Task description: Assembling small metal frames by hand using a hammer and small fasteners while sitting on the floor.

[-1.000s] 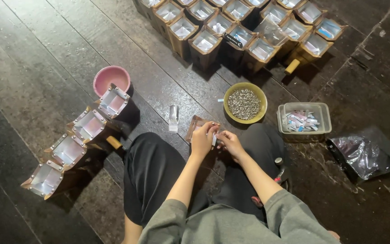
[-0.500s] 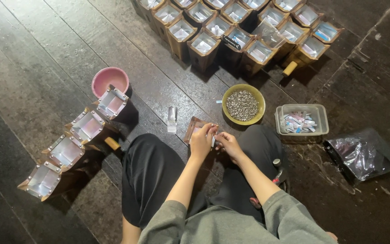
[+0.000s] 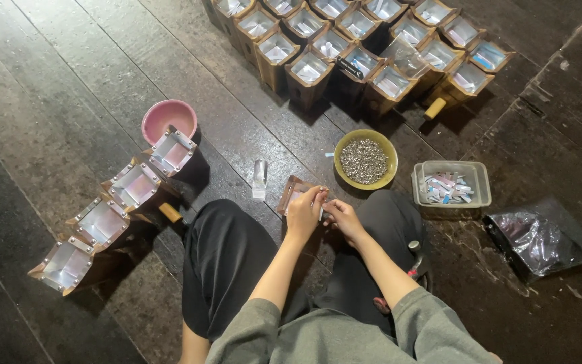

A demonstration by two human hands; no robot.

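1. The left hand [image 3: 304,212] and right hand [image 3: 340,217] meet at centre frame, fingers pinched narrowly on a small pale piece too tiny to identify; the left hand covers part of the brown box [image 3: 292,193] beneath it
2. Just beyond lie a clear bottle [image 3: 259,179], a yellow bowl [image 3: 345,176] of small metal bits and a clear tray [image 3: 479,183]
3. The dark plank floor [image 3: 55,87] lies open at upper left; rows of boxes [image 3: 345,40] are cut off at the top edge
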